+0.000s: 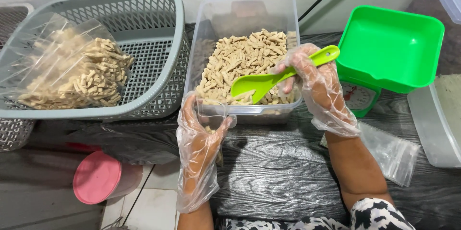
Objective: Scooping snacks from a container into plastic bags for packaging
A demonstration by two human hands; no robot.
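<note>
Scooping Snack Sticks From the Clear Tub

My right hand [314, 86], in a loose clear plastic glove, was closed around the handle of one lime-green scoop [278, 77], whose bowl lay low over the front of the tub with a few sticks on it. The beige snack sticks [240, 59] filled one clear rectangular tub [211, 23] that stood on the dark wood-grain counter [283, 163], straight ahead of me.

My left hand [201, 134], gloved the same way, was curled around the open mouth of one small clear bag [211, 115], pinching it just below the tub's front rim; a few sticks showed inside the bag.

To the left sat one grey slotted basket [149, 33], and in it one large clear plastic bag [67, 66] lay on its side, full of the same sticks. A second grey basket edge showed at the far left, partly cut off.

To the right stood one green kitchen scale [357, 98] with a round white dial, carrying one square green tray [389, 47]. Beside it lay one clear lid or shallow container [432, 129], and one flat empty clear bag [391, 153] rested on the counter near my right forearm.

Below the counter on the left, one jar with a round pink lid [96, 177] lay on the floor
</note>
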